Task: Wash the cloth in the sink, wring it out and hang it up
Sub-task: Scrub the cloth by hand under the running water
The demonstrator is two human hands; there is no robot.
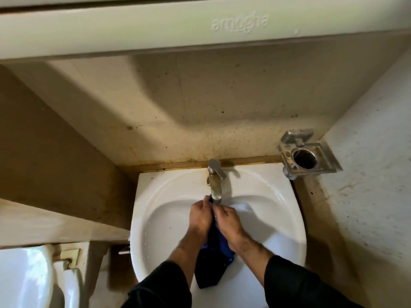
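The step in hand is judged to be the washing: both hands work the cloth (214,252) over the sink (155,218), directly below the tap (215,181) at the back edge of the basin. The cloth is dark blue; its upper part is bunched between the hands just under the spout, and the rest hangs toward the front edge of the sink, between the forearms. The left hand (200,213) has its fingers curled round the upper cloth, knuckles up. The right hand (226,215) closes on the same bunch from the other side, so the two hands almost touch. Both forearms converge from the front edge toward the spout, with dark sleeves pushed back from the wrists. Whether water is running cannot be told: motion blur and the hands cover the space under the spout. The tap lever points toward the right rear. The next move, by judgement, calls for rubbing the gripped folds against each other under the spout, then shifting the grip down the hanging length so that the lower part is also washed. Wringing and hanging are not yet done. A metal holder (304,153) is fixed to the wall at the right rear corner of the sink.
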